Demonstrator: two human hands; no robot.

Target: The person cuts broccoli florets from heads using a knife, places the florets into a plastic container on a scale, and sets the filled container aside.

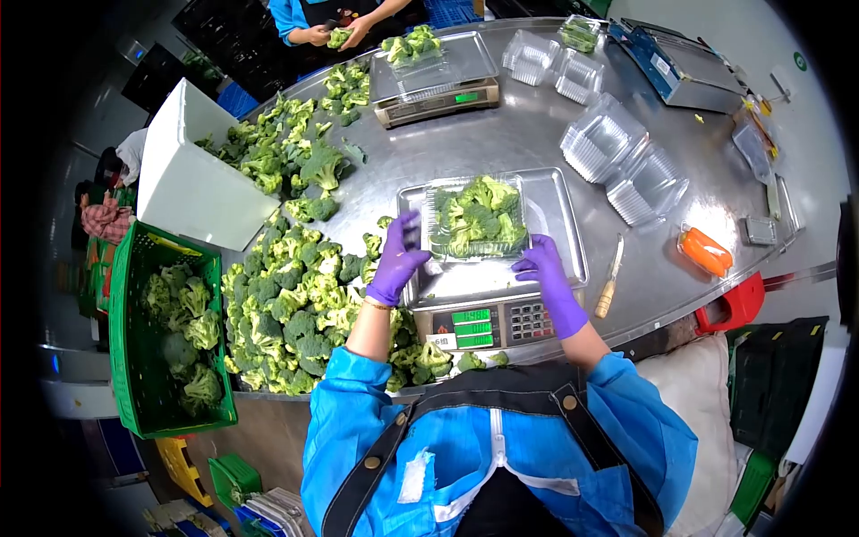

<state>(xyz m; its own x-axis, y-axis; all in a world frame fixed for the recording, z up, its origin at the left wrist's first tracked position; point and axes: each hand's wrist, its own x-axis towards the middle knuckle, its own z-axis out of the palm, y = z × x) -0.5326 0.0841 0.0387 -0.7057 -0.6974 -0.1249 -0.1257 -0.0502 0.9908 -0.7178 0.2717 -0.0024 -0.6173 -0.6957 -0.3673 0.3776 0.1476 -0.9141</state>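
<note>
A clear plastic box of broccoli florets rests on the metal tray of a scale with lit green displays. My left hand, in a purple glove, is at the box's left side, fingers apart and slightly blurred. At the lower right corner of the box is my right hand, also gloved, with its fingers spread. Whether either hand touches the box is hard to tell. Loose broccoli florets are heaped to the left of the scale, close to my left hand.
A knife, stacked clear boxes and an orange item lie at the right. A second scale stands ahead, near a co-worker's hands. Left are a white foam box and a green crate.
</note>
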